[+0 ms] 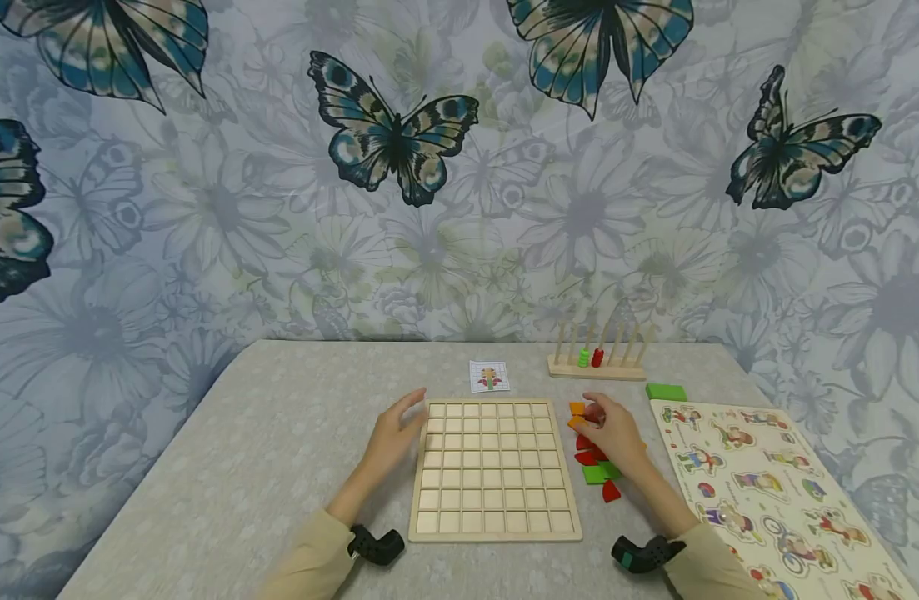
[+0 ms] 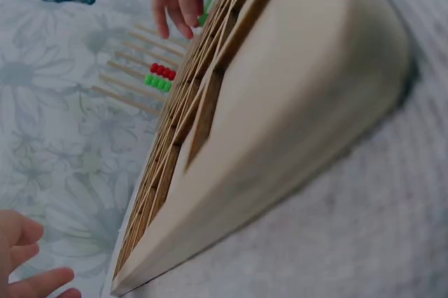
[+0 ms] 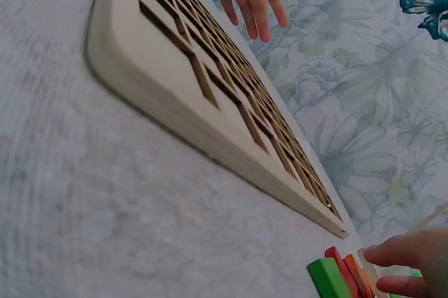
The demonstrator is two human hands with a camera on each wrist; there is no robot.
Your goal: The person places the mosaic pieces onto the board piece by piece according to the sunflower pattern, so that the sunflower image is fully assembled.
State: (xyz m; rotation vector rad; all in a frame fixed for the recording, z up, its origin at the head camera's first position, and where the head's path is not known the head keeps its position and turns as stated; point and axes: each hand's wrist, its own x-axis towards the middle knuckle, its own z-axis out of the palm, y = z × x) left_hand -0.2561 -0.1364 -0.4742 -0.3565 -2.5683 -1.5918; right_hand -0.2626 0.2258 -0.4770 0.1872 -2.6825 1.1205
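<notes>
A square wooden grid board lies flat, its cells bare. My left hand is at the board's upper left edge with fingers apart and nothing in them; its fingers show at the lower left of the left wrist view. My right hand reaches over small coloured pieces right of the board. Its thumb and finger stand apart close to an orange piece in the head view. Red pieces and green pieces lie below it, with a red wedge nearest me. The hand covers part of the pile.
Behind the board lies a picture card. A wooden peg rack with green and red beads stands at the back right. A green block sits by a large illustrated board along the right side. A butterfly-patterned wall covering rises behind the table.
</notes>
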